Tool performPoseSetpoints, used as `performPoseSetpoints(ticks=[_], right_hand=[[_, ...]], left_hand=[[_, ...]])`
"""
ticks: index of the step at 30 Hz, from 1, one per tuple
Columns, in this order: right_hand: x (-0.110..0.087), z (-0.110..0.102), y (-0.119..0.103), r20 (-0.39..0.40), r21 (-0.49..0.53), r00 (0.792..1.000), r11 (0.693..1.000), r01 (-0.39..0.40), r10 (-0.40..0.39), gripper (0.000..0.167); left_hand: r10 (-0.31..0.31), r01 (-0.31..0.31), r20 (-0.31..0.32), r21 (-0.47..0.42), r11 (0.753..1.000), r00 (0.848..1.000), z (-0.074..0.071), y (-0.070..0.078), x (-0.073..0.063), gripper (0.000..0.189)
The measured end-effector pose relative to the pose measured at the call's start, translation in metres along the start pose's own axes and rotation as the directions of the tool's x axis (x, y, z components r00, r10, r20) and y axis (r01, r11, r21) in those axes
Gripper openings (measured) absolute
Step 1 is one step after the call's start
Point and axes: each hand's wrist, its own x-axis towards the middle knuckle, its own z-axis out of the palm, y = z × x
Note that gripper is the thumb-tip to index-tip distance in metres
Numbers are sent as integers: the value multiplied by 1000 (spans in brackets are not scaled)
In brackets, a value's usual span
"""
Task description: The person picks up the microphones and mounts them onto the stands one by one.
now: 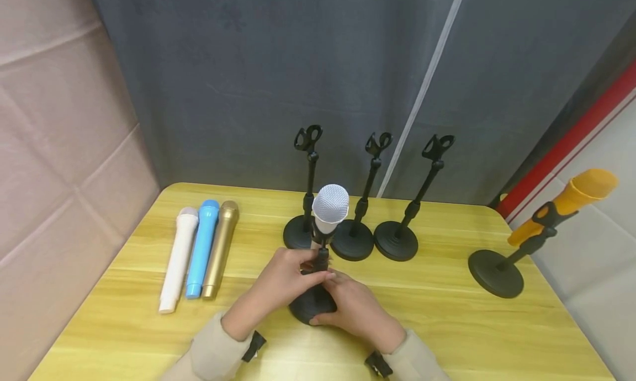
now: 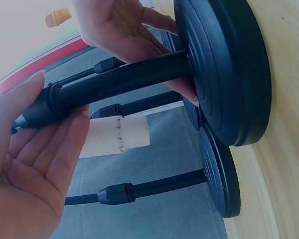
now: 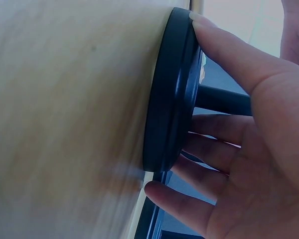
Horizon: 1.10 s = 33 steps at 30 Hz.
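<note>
A black microphone stand (image 1: 312, 303) stands on the table between my hands, with a white microphone (image 1: 330, 207) with a silvery mesh head in its clip. My left hand (image 1: 283, 279) holds the stand's pole, thumb and fingers around the collar (image 2: 50, 102). The microphone's white lower end (image 2: 119, 134) hangs down beside the pole in the left wrist view. My right hand (image 1: 359, 306) grips the round base (image 3: 174, 94), its thumb on the near rim and its fingers over the top and far side.
Three black stands with unfilled clips (image 1: 308, 138) stand close behind. To the right, another stand (image 1: 497, 273) carries an orange microphone (image 1: 563, 207). White (image 1: 179, 254), blue (image 1: 202, 248) and gold (image 1: 221, 248) microphones lie side by side at the left of the wooden table (image 1: 124, 326).
</note>
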Motion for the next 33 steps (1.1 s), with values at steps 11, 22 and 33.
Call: performPoseSetpoints(ticks=[11,22,33], right_hand=[[0,-1,0,3,5,1000,1000,-1,1,83],[-1,-1,-1,10,9,1000,1000,-2,2,83],[0,0,0,7,19,1000,1000,-2,2,83]], left_hand=[[-32,32,26,1,1000,999,0,0,0,19],[-56,54,40,45,998,998,1,-1,0,21],[-61,59,44,44,997,997,0,0,0,22]])
